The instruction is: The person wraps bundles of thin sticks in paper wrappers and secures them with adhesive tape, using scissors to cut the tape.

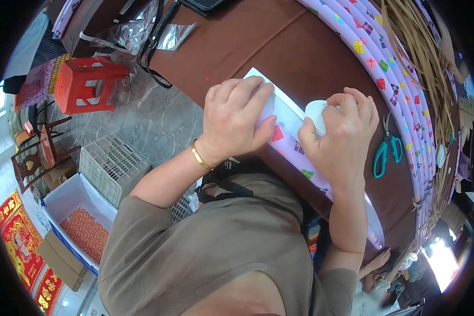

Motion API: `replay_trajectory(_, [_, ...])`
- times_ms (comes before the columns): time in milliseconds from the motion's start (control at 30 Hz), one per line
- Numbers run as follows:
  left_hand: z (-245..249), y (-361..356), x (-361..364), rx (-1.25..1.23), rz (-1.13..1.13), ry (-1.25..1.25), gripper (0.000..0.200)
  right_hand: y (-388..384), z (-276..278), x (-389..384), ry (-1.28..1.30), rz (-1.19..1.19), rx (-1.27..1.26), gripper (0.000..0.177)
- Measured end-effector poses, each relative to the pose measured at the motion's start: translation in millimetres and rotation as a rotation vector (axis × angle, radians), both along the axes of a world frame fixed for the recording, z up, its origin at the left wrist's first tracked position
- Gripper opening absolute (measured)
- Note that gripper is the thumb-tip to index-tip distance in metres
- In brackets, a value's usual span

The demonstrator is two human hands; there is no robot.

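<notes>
I saw the lilac wrapping paper with little gift boxes (287,142) lying in the middle of the frame on the brown worktop (279,42). One edge was folded over, so its white back showed. I think the fold was not taped down yet, because I saw no tape strip on it. The left hand (237,118) lay on the fold, fingers bent but not closed, pressing the paper flat. The right hand (342,139) was curled tight around a white round tape roll (315,113), just beside the left hand. Teal scissors (387,152) lay near, to the right.
</notes>
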State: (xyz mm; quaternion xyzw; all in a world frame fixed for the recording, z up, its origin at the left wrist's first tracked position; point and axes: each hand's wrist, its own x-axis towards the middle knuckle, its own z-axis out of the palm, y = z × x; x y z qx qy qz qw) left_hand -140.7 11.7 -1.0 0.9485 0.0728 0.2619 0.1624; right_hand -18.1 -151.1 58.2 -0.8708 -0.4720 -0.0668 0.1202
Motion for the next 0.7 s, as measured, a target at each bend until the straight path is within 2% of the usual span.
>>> replay_trajectory(200, [4.4, -0.6, -0.8, 0.007, -0.004, 0.031, 0.048, -0.2, -0.9, -0.8, -0.014, -0.008, 0.004, 0.025])
replay_trajectory(367, [27.5, -6.3, 0.1, 0.109, 0.005, 0.194, 0.046, -0.2, -1.5, -1.3, -0.014, -0.007, 0.014, 0.026])
replay_trajectory(467, [13.4, -3.7, 2.6, -0.013, -0.072, 0.142, 0.042, 0.4, -1.5, -1.5, -0.013, -0.011, 0.022, 0.026])
replay_trajectory(700, [10.7, -1.1, -3.2, 0.014, -0.128, 0.111, 0.038, -3.7, 1.1, -2.8, 0.023, -0.027, 0.018, 0.029])
